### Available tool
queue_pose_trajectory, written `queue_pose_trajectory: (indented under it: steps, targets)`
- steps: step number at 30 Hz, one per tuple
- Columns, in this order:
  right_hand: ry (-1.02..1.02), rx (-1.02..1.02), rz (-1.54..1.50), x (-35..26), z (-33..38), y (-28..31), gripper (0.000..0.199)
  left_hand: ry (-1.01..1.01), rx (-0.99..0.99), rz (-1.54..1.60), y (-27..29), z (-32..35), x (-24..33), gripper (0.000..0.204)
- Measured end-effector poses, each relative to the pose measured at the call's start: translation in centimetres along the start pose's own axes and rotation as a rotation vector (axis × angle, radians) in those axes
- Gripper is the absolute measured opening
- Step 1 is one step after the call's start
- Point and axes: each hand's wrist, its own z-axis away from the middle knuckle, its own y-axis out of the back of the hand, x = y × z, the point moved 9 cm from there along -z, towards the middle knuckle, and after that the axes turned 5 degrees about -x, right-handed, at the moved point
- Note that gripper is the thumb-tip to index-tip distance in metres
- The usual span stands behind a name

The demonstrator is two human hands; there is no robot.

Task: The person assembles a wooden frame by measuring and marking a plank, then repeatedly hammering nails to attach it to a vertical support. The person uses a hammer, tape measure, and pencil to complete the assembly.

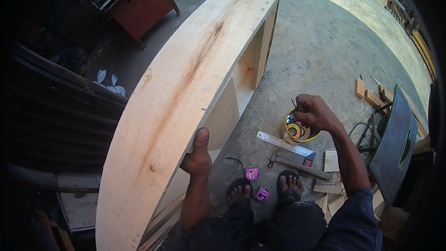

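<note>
A long wooden box frame (176,83) made of pale boards stands on its side at my left, with a brown streak along its upper board. My left hand (197,155) grips that board's near edge, thumb on top and fingers tucked inside the frame. Over a yellow bucket (284,132) my right hand (315,112) is raised and closed. A thin dark piece (293,102), maybe a nail, pokes out beside its curled fingers; the rest is hidden. Inside the bucket a flap disc (302,133) shows among other items.
By my feet lie a try square (283,144), a claw hammer (302,166) and two pink tape measures (252,174). Wood offcuts (329,187) litter the floor at right, near a dark metal-topped stand (395,146). A red cabinet on wheels (144,9) stands far left.
</note>
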Motion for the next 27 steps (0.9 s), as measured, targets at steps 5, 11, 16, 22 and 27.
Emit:
queue_pose_trajectory:
  steps: [5,11,16,22,27]
  targets:
    - [0.292,-0.060,-0.469,-11.4,1.4,1.4,0.014,0.041,0.001,0.048,-0.3,0.2,0.3,0.076]
    - [0.839,0.256,-0.296,-22.4,2.4,3.8,0.022,0.100,-0.012,0.102,-0.6,0.2,0.3,0.076]
    - [0.841,0.387,-0.004,-25.2,0.2,2.2,0.023,0.118,-0.030,0.093,-0.8,0.3,0.2,0.072]
    - [0.771,0.435,0.092,-25.5,-0.7,1.2,0.017,0.131,-0.063,0.095,-1.0,0.3,0.2,0.071]
    - [0.811,0.469,0.241,-26.1,-0.4,0.3,0.008,0.075,-0.111,0.135,-1.0,0.2,0.5,0.071]
